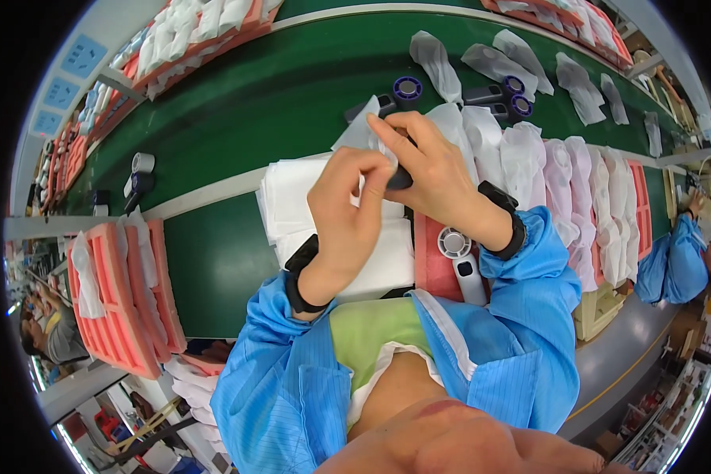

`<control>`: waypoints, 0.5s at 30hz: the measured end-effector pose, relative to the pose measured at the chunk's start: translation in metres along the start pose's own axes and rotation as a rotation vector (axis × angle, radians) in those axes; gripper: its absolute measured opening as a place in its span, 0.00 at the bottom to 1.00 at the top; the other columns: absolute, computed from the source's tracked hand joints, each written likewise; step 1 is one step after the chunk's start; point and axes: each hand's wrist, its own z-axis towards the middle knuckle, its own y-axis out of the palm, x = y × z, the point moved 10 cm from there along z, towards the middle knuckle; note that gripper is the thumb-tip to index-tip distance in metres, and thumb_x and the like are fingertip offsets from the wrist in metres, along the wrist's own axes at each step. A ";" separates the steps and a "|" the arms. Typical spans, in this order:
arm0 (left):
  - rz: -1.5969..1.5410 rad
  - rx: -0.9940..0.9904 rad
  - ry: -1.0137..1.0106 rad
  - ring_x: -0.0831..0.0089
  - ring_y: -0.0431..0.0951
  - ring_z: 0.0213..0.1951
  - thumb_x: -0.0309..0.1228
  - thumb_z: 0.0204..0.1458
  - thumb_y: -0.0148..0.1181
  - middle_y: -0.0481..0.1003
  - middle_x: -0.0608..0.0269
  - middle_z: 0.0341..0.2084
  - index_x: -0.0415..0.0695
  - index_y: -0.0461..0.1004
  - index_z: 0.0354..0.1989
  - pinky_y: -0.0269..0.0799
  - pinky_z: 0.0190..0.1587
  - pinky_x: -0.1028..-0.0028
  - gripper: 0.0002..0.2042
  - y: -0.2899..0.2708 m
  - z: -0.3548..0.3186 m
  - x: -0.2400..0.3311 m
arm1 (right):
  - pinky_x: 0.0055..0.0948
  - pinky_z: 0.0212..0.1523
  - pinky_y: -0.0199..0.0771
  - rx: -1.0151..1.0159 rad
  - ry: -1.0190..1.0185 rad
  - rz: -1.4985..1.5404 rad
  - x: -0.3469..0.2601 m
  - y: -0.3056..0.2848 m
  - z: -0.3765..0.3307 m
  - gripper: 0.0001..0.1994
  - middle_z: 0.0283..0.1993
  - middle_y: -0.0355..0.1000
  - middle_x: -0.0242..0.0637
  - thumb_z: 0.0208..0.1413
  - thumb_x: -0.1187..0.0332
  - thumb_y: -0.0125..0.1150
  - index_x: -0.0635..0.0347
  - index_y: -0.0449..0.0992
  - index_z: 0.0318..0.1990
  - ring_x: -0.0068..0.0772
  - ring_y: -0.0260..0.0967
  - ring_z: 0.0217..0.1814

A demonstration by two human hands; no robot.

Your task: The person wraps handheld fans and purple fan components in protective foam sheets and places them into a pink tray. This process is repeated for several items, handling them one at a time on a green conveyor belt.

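Both hands meet above the stack of white sheets (292,197) at the middle of the table (213,253). The left hand (347,209) pinches a white pouch (361,130) between thumb and fingers, its fingers curled tight on the fabric. The right hand (434,178) is closed around a small dark handheld fan (395,170), whose body shows between the two hands and whose upper end sticks out above the fingers by the pouch. Each wrist wears a black band, and blue sleeves (529,316) cover the forearms.

Just below the right wrist, another handheld fan (460,254) with a pale grey round head lies on a pink foam tray (428,265). To the right of the hands, a row of white-bagged items (561,182) fills more pink trays. On the green conveyor belt (276,87) beyond the hands lie loose white pouches (434,59) and several dark fans with blue rings (408,88). At the left, an orange-pink foam rack (126,308) stands beside the table. A person in a blue coat (671,261) sits at the far right.
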 end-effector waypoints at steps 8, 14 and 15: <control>0.232 0.056 0.378 0.66 0.73 0.33 0.14 0.35 0.63 0.72 0.59 0.41 0.43 0.75 0.45 0.70 0.31 0.74 0.23 0.027 -0.020 0.028 | 0.29 0.39 0.70 0.115 0.049 0.020 0.028 -0.018 0.001 0.32 0.44 0.65 0.40 0.34 0.77 0.70 0.62 0.69 0.53 0.42 0.66 0.43; 0.165 0.085 0.117 0.62 0.73 0.40 0.17 0.34 0.65 0.65 0.55 0.50 0.45 0.72 0.48 0.71 0.35 0.71 0.27 0.021 0.006 0.007 | 0.30 0.41 0.69 0.196 0.118 0.324 0.026 -0.024 -0.006 0.28 0.45 0.64 0.39 0.34 0.72 0.72 0.61 0.66 0.47 0.35 0.65 0.45; 0.204 0.082 0.153 0.61 0.73 0.42 0.17 0.33 0.66 0.64 0.54 0.51 0.45 0.71 0.49 0.71 0.37 0.70 0.28 0.018 0.009 0.008 | 0.30 0.42 0.69 0.160 0.103 0.382 0.023 -0.021 -0.006 0.28 0.46 0.63 0.39 0.34 0.71 0.73 0.61 0.65 0.46 0.34 0.65 0.45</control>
